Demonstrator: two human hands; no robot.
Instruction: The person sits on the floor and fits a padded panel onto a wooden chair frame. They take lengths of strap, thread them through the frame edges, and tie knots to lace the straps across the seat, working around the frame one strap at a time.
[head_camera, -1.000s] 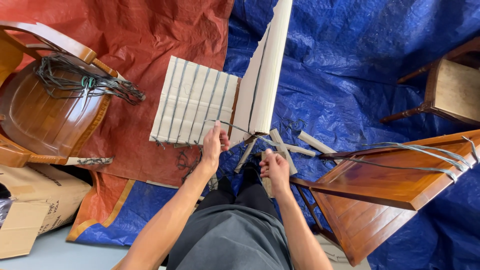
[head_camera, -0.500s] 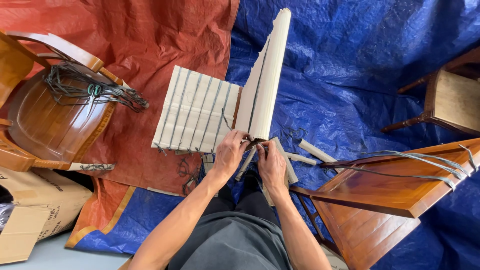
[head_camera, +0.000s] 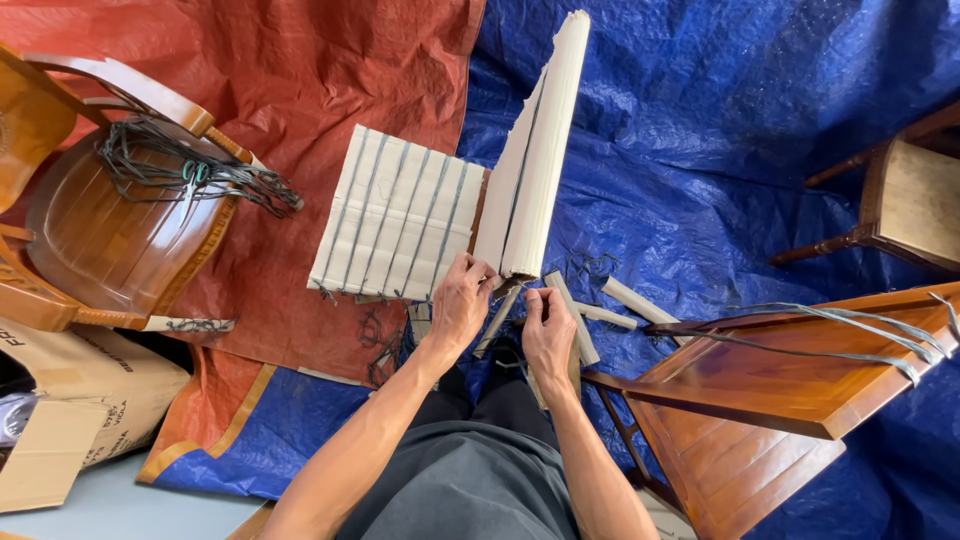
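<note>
1. Fingers of the left hand (head_camera: 460, 300) are curling around the lower corner of the upright cream slat panel (head_camera: 535, 150), pinching its edge.
2. Fingertips of the right hand (head_camera: 548, 335) are pressing together just below that corner; whether they are pinching a cord there, I cannot tell.
3. Lying flat at nine o'clock from the upright panel is a corded slat mat (head_camera: 400, 215), touching it.
4. Loose wooden slats (head_camera: 570, 315) are lying at three o'clock from the hands on the blue tarp (head_camera: 720, 130).
5. A wooden chair (head_camera: 110, 240) is standing at ten o'clock, carrying tangled dark cords (head_camera: 190, 180).
</note>
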